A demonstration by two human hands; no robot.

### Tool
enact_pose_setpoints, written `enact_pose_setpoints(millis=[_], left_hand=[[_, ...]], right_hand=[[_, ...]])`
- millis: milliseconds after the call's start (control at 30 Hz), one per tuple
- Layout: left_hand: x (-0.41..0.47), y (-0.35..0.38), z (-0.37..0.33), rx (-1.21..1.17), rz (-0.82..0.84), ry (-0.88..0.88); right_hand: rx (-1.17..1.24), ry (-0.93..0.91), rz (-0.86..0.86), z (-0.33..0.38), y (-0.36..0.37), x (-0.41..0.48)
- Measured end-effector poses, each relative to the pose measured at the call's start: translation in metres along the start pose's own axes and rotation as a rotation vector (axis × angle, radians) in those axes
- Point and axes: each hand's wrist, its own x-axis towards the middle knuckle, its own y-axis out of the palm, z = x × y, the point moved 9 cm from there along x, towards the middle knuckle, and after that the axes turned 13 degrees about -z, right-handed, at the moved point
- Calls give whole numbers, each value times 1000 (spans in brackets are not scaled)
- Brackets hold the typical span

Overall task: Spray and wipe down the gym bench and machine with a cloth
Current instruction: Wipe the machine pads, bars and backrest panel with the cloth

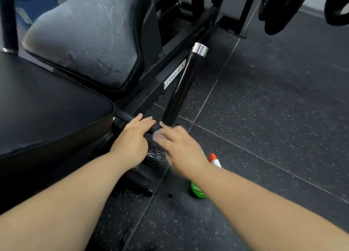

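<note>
The machine's black seat pad (47,109) fills the left, and its back pad (90,33) behind it looks grey with smears. A short black horizontal bar (125,117) sticks out beside the seat. My left hand (132,139) lies over this bar with its fingers curled round it. My right hand (179,148) is blurred, its fingers stretched toward the bar's end at the foot of a slanted black tube with a chrome cap (181,88). A green spray bottle (198,191) with a red and white nozzle lies on the floor under my right wrist. No cloth is visible.
Black frame rails (170,65) run along the speckled rubber floor behind the tube. Weight plates (279,9) hang at the top right. A blue bucket (35,1) stands behind the back pad. A wet patch (154,154) darkens the floor below my hands.
</note>
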Motion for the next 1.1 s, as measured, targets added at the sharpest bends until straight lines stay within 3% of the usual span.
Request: enact_pose_setpoints(millis=[67,167,233,300,400,500,567,633,733,800,933,1000,1100], left_hand=[[-1,2,2,-24,4,-27],[-1,3,9,-24,0,-47],[-4,5,8,-16,-5,-59],[-4,4,2,-12,-15,-83],[1,6,1,-19,13,-111],[4,-3,0,-43,21,-190],[9,-14,-9,-165,-42,-239],[14,-18,-19,-329,-70,-314],[16,-8,-32,-434,13,-336],[15,-7,-38,-379,45,-321],[35,-15,-71,-400,45,-244],[50,-20,-89,-298,24,-171],[60,-23,-103,-65,20,-78]], right_hand=[[-31,166,-50,-25,-13,-16],[41,372,-470,-61,-95,15],[236,379,-669,-62,-134,50],[277,338,-734,-49,-137,78],[116,260,-662,-35,-111,84],[101,164,-483,-22,-77,60],[132,95,-357,-6,-58,42],[187,157,-305,-10,-57,38],[263,382,-582,-50,-114,63],[260,402,-717,-67,-154,95],[176,620,-285,-93,-129,151],[193,742,-134,-104,-119,163],[225,733,-87,-104,-118,165]])
